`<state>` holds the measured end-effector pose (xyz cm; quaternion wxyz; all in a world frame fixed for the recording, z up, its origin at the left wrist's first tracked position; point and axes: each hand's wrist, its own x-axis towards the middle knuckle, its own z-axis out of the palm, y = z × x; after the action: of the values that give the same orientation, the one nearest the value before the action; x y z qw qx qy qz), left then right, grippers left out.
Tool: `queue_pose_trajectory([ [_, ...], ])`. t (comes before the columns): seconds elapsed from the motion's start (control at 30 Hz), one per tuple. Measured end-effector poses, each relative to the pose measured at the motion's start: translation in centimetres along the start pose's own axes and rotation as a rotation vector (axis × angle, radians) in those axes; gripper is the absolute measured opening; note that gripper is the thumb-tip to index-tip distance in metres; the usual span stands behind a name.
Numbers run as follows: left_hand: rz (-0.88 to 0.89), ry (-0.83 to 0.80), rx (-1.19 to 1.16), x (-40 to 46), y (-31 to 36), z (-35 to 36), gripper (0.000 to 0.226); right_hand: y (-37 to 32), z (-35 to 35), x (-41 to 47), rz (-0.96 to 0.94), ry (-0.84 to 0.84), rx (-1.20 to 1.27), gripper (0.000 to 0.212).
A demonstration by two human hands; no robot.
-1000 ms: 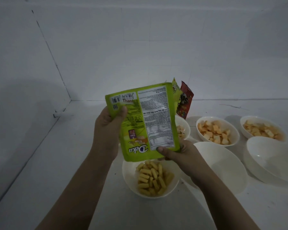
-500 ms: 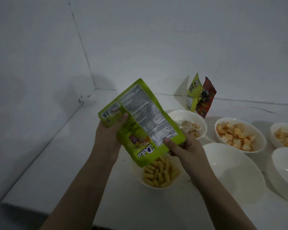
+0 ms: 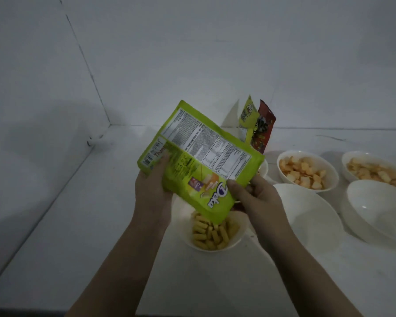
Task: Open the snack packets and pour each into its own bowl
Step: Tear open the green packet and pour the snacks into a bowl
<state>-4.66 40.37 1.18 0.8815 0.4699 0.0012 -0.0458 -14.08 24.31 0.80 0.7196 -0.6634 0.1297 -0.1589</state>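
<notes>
Your left hand (image 3: pixel 152 195) grips the green packet (image 3: pixel 199 161) by its upper edge while your right hand (image 3: pixel 255 197) pinches its lower side. The packet tilts mouth-down over the bowl of yellow sticks (image 3: pixel 212 234) just below both hands; beyond your right hand sit two empty bowls (image 3: pixel 311 216)

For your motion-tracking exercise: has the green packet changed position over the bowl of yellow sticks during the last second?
Yes. The green packet has tilted, its top swinging left, its open end down over the bowl.

bare white-walled room (image 3: pixel 192 53), snack bowls (image 3: pixel 306 170) on counter (image 3: pixel 78 248)
</notes>
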Motion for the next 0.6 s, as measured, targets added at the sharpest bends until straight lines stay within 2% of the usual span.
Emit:
queue_pose_trajectory([
  [0.1,0.026,-0.028,0.159,-0.1,-1.0,0.4,0.028,-0.7,-1.8,-0.7,-0.074,0.147,0.058,0.020],
  [0.23,-0.059,-0.149,0.146,-0.5,-1.6,2.9,0.017,-1.3,-4.6,-3.1,-0.159,0.329,0.118,0.021],
  [0.6,-0.251,-0.590,0.117,-6.5,-9.0,15.3,0.032,-2.6,-16.3,-11.6,-0.243,0.795,0.114,0.018],
])
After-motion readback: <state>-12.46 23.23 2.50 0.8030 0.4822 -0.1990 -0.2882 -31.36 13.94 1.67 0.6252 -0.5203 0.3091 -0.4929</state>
